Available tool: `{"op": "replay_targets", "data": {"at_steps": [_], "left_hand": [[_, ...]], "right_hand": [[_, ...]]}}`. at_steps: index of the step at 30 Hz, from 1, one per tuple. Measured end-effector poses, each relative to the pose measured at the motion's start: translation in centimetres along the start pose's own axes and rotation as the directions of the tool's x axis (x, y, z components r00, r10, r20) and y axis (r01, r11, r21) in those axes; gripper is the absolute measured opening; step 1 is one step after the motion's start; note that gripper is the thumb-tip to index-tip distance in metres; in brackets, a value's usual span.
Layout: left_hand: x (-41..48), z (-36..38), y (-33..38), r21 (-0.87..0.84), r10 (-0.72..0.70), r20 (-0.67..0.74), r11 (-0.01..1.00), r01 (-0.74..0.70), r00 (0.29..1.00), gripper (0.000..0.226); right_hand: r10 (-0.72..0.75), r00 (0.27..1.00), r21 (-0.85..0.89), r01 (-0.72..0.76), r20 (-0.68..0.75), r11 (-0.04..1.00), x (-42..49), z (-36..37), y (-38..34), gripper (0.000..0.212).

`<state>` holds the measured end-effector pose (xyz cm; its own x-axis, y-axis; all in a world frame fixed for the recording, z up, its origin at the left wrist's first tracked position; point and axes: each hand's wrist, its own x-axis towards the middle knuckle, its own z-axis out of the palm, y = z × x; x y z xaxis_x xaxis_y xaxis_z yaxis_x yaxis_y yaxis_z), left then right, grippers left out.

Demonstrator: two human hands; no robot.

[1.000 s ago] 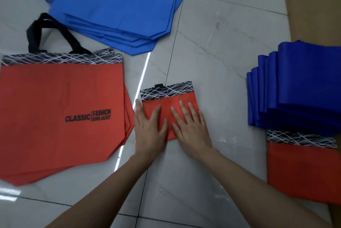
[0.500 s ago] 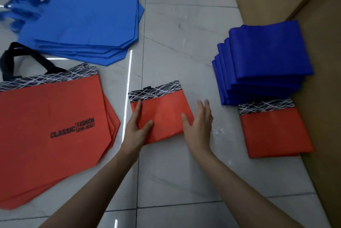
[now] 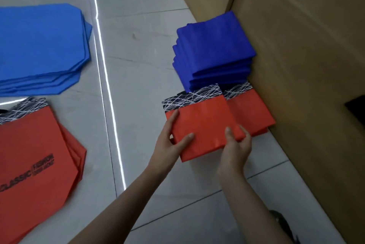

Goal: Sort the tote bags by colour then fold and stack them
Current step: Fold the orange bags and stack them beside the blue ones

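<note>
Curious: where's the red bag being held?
Head view, right of centre: left hand and right hand grip the bag overlapping another red bag, near the folded blue stack.

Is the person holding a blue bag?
No, the left hand and the right hand both grip a folded red bag.

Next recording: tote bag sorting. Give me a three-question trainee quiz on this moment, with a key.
1. True or false: the left hand and the right hand both hold the folded red fabric tote bag.
2. The stack of folded dark blue fabric bags sits: A) beside the brown cardboard wall; B) on top of the light blue unfolded pile; C) in a plastic basket.
3. Fill in: the flat unfolded bags printed "CLASSIC" are ____ in colour.
Key: 1 true; 2 A; 3 red.
</note>
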<state>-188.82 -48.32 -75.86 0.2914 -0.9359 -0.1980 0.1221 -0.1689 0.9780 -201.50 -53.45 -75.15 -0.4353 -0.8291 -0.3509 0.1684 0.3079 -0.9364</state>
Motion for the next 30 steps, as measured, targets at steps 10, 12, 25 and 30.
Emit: {"op": "replay_targets", "data": {"at_steps": [10,12,25,30], "left_hand": [[6.5,10.5,-2.5,0.653,0.114,0.18,0.729,-0.205,0.977,0.084],[7.3,11.7,-3.3,0.779,0.148,0.15,0.592,-0.209,0.978,0.082],[9.7,11.5,-7.5,0.89,0.241,-0.013,0.444,-0.098,0.97,0.084],[9.9,11.7,-8.3,0.895,0.122,0.001,0.443,-0.055,0.993,0.086]], "right_hand": [[-0.058,0.988,-0.127,0.04,-0.142,0.991,11.1,-5.1,-1.6,0.035],[-0.051,0.989,-0.163,0.028,-0.137,0.986,12.8,-5.4,-1.2,0.042],[-0.202,0.7,-0.708,0.705,0.685,0.045,15.2,-4.3,0.9,0.052],[-0.129,0.679,-0.691,0.715,0.722,-0.104,16.3,-4.4,2.5,0.064]]}}
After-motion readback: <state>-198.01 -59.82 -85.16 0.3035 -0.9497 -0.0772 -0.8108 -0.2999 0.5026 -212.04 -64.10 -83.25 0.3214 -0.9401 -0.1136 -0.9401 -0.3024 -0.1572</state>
